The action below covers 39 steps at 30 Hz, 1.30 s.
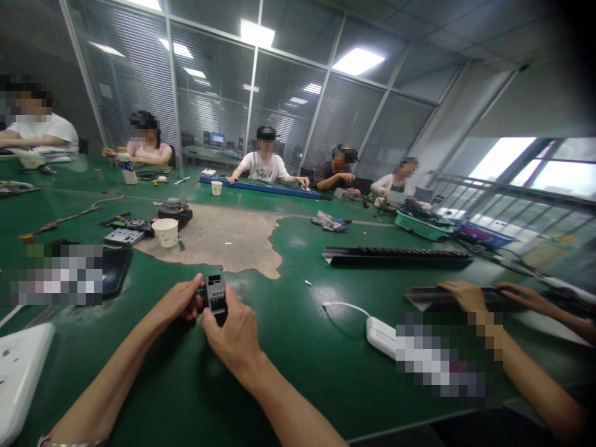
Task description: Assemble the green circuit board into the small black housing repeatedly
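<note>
In the head view a small grey box-shaped module (215, 290), with dark slots in its upper face, is held upright above the green table. My right hand (238, 329) grips it from the right, thumb at the near lower edge and fingers behind. Against its left side, my left hand (182, 301) has its fingers curled and closed on the edge; some fingertips are hidden. Just beyond lies a torn brown sheet (223, 242), bearing a paper cup (166, 232) and a dark device part (174, 211).
A dark phone (116, 270) and a white power strip (23, 379) lie left. Right are a white cabled device (382, 335), a long black rail (395, 256) and a co-worker's hands (465, 297) on another rail. Several people sit across the table (288, 316).
</note>
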{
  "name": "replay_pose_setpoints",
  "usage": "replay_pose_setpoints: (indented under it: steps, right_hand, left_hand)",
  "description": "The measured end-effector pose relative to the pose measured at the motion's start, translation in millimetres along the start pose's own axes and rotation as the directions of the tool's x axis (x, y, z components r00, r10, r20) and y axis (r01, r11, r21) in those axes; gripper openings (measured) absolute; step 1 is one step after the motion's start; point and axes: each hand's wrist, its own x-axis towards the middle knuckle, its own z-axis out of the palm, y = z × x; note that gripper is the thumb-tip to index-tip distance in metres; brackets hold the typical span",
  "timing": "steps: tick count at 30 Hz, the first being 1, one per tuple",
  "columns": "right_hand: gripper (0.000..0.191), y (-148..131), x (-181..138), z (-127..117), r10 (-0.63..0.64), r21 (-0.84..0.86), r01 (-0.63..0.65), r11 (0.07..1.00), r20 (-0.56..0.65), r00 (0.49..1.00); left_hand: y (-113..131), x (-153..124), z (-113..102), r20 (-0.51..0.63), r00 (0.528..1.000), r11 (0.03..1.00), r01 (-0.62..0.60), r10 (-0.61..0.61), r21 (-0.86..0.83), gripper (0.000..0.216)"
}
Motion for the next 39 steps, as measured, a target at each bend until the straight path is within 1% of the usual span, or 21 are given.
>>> replay_pose_setpoints:
  steps: [3, 6, 8, 11, 14, 17, 20, 26, 29, 32, 35, 39]
  right_hand:
    - [0.061, -3, 8, -16, -0.016, 0.053, 0.019, 0.998, -0.056, 0.998]
    - [0.054, 6, 18, -37, -0.035, 0.063, 0.041, 0.997, -0.094, 0.995]
    - [0.053, 22, 23, -52, -0.032, 0.024, 0.034, 0.999, -0.085, 0.996]
    - [0.053, 56, 24, -71, -0.004, -0.058, 0.001, 0.998, -0.057, 0.998]
    - [0.053, 88, 18, -82, 0.007, -0.102, -0.01, 0.995, -0.035, 0.999]
    - [0.055, 110, 10, -82, 0.058, -0.136, -0.062, 0.989, -0.035, 0.998]
    - [0.054, 118, 4, -78, 0.125, -0.176, -0.13, 0.976, -0.041, 0.991]
    - [0.057, 119, 0, -74, 0.121, -0.22, -0.122, 0.968, -0.02, 0.992]
    - [0.061, 118, 0, -77, 0.127, -0.237, -0.134, 0.962, -0.044, 0.991]
    - [0.063, 118, 0, -79, 0.119, -0.245, -0.133, 0.96, -0.07, 0.99]
    - [0.051, 117, 1, -80, 0.105, -0.245, -0.119, 0.962, -0.07, 0.992]
    - [0.031, 115, 3, -79, 0.1, -0.21, -0.113, 0.971, -0.075, 0.992]
  left_hand:
    - [2, -1, 1, -0.002, 1.0, 1.0, 0.021, -0.021, -0.019, 0.074]
    - [3, -2, 2, -0.003, 1.0, 0.999, 0.024, -0.024, -0.025, 0.07]
    - [3, -2, 3, -0.007, 1.0, 1.0, 0.021, -0.021, -0.001, 0.064]
    - [5, -3, 4, -0.003, 1.0, 0.999, 0.014, -0.014, 0.045, 0.056]
    - [6, -4, 4, 0.009, 1.0, 0.998, 0.009, -0.009, 0.061, 0.053]
    - [8, -5, 5, 0.031, 1.0, 0.998, 0.0, -0.003, 0.067, 0.052]
    - [8, -6, 5, 0.042, 0.999, 0.998, -0.005, 0.002, 0.07, 0.05]
    - [8, -5, 6, 0.049, 0.999, 0.995, -0.021, 0.016, 0.098, 0.05]
    - [8, -4, 6, 0.031, 0.999, 0.994, -0.027, 0.024, 0.108, 0.053]
    - [8, -4, 6, 0.024, 0.998, 0.992, -0.06, 0.058, 0.114, 0.053]
    - [8, -4, 5, 0.033, 0.995, 0.988, -0.094, 0.091, 0.126, 0.053]
    - [6, -3, 4, 0.051, 0.994, 0.987, -0.104, 0.098, 0.125, 0.052]
